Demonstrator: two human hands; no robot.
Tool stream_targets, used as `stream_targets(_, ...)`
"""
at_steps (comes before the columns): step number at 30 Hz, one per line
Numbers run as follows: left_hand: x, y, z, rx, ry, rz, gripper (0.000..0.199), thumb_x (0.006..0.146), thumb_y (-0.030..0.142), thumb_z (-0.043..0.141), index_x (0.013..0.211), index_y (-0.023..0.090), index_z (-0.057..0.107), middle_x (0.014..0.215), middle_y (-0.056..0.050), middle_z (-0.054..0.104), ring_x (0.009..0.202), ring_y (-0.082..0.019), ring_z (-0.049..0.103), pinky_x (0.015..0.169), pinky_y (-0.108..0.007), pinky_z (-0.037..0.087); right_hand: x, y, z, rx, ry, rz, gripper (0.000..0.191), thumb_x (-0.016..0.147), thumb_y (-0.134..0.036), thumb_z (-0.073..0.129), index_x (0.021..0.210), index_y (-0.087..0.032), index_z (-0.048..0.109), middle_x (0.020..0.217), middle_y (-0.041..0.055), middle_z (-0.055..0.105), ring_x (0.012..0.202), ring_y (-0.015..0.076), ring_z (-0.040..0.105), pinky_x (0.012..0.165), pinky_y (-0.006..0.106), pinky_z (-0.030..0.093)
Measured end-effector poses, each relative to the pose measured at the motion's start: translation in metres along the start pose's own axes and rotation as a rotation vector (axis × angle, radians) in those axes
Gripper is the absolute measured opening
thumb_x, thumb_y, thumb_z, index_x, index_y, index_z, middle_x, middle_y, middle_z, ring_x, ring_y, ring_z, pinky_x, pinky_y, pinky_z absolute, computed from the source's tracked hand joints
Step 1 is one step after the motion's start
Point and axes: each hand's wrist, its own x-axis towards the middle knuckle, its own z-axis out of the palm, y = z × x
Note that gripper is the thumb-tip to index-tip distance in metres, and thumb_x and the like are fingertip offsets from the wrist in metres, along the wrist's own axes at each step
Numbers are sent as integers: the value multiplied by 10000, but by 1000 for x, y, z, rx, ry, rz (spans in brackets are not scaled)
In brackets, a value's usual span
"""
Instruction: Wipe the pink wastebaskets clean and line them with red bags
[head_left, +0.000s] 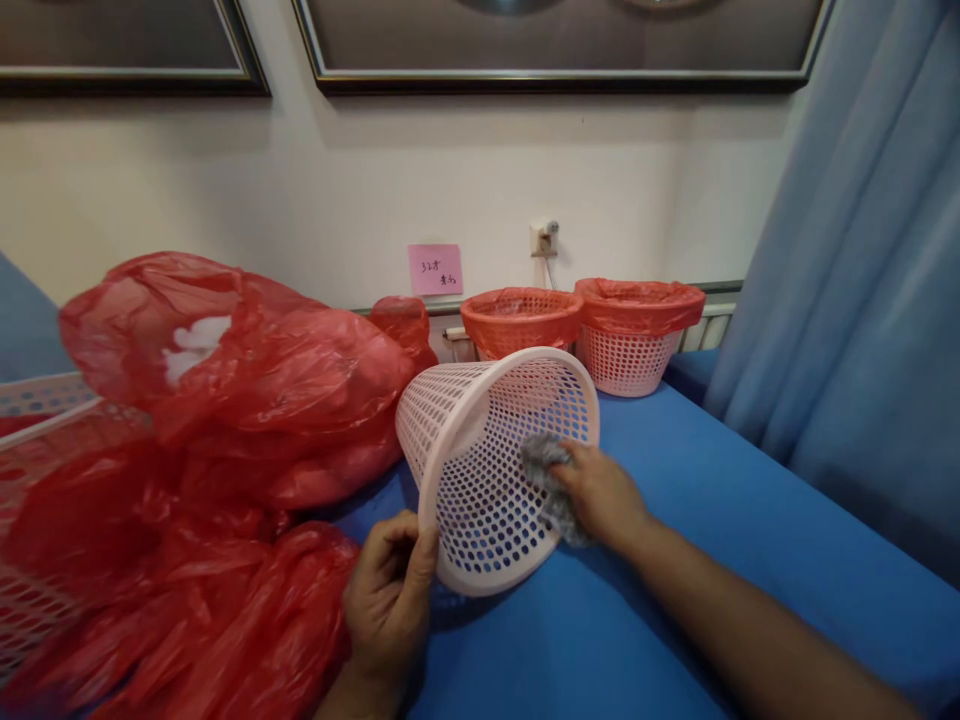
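Note:
A white perforated plastic wastebasket (450, 430) is tipped on its side over the blue surface, its mouth turned toward me. My left hand (390, 590) grips the rim at its lower left, thumb and fingers closed on it. In my right hand (604, 490) is a crumpled grey cloth (551, 470), held at the right side of the basket's mouth, partly inside the opening. Whether the cloth presses on the inner wall I cannot tell. Red plastic bags (285, 390) lie bunched to the left, close to my left hand.
Two similar baskets with red liners, one nearer the middle (521, 312) and one to its right (634, 340), stand against the wall. Another basket (45, 440) is at the far left. A blue curtain (862, 280) hangs right of the blue-covered surface (720, 500). A pink note (436, 269) is on the wall.

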Motion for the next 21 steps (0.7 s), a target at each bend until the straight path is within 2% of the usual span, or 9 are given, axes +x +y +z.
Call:
stream_targets(2,0,0,-1,17,39,-37,203,933,397,773,891,209,710,803,7,713,672,-126,674,626,-190,571,5,12,-7,-179,109,126,506,969,-87,465,1345,-286,738,1561,108,562,1193,300,636,1046,457,499)
stream_targets(5,3,0,-2,27,-44,-114,222,933,428,755,952,212,707,800,0,719,648,-141,672,598,-214,560,2,16,-1,-132,61,171,528,941,-63,483,1364,-261,727,1512,131,587,1178,293,642,1055,441,500)
stream_targets(7,6,2,-1,64,-193,-125,235,949,445,711,929,211,693,772,4,692,623,-145,648,589,-230,543,-1,12,10,-41,-27,160,494,880,-55,554,1295,-226,763,1347,141,673,1131,279,665,1033,403,520)
stream_targets(11,10,5,9,295,-644,-140,302,961,424,653,752,207,685,646,0,671,578,-164,622,557,-237,500,-3,10,24,69,-67,162,417,892,-155,638,1275,-256,767,1169,85,724,1028,227,702,961,345,562)
stream_targets(12,9,5,13,339,-743,-149,243,950,397,669,809,210,732,701,-19,730,630,-186,672,604,-253,537,-3,10,25,126,-74,155,390,907,-195,654,1274,-266,767,1155,76,730,1029,223,705,966,348,563)
stream_targets(14,6,4,20,368,-870,-151,191,929,337,699,1061,235,792,989,-66,833,880,-248,774,814,-323,609,-3,10,24,276,-96,109,362,915,-243,686,1266,-272,771,1137,69,739,1061,229,701,1005,370,553)
stream_targets(16,1,0,25,362,-922,-135,275,955,305,671,1206,265,774,1194,-79,824,1063,-269,777,964,-364,592,-6,6,23,431,-128,22,361,936,-290,692,1289,-256,763,1160,83,734,1105,238,689,1037,393,541)
stream_targets(17,-1,-2,27,360,-926,-123,249,980,302,638,1179,264,783,1178,-75,829,1046,-259,784,952,-349,594,-7,2,22,489,-146,-32,353,965,-324,670,1297,-250,760,1175,90,727,1118,236,685,1042,396,540)
stream_targets(21,-4,-3,24,338,-795,69,231,1029,265,564,964,223,781,868,-41,822,757,-182,771,722,-237,573,-15,-15,21,654,-213,-188,354,1036,-384,573,1300,-252,769,1251,100,698,1183,225,664,1067,393,533)
